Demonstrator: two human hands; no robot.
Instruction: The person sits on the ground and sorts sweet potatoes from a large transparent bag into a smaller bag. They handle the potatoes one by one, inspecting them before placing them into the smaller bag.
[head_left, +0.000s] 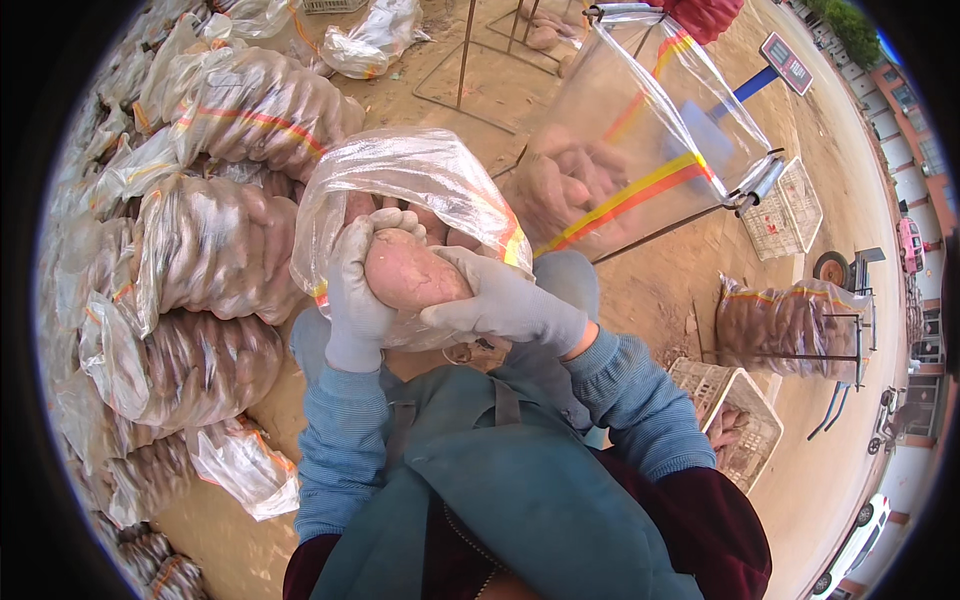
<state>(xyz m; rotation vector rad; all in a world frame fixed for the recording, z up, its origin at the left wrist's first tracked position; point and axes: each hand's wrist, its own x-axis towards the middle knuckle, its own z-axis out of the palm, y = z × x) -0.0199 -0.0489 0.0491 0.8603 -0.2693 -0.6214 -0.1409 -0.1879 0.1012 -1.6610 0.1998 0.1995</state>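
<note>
Both of my hands wear grey gloves and hold one large reddish sweet potato (415, 271) between them. My left hand (358, 289) cups its left side and far end, and my right hand (506, 296) grips its right end. Just beneath and beyond them stands a clear plastic bag (405, 161) with a red and yellow stripe, its mouth open, with several sweet potatoes inside. Ahead to the right, a second clear bag (637, 112) hangs open on a metal frame, sweet potatoes (577, 176) lying in its bottom.
Filled bags (214, 251) are piled along the left. A platform scale with a display (786, 63) stands behind the framed bag. To the right are a plastic crate (784, 210), another crate (761, 431) holding sweet potatoes, and a full bag (795, 326) by a hand cart. Metal rods (465, 56) stand ahead.
</note>
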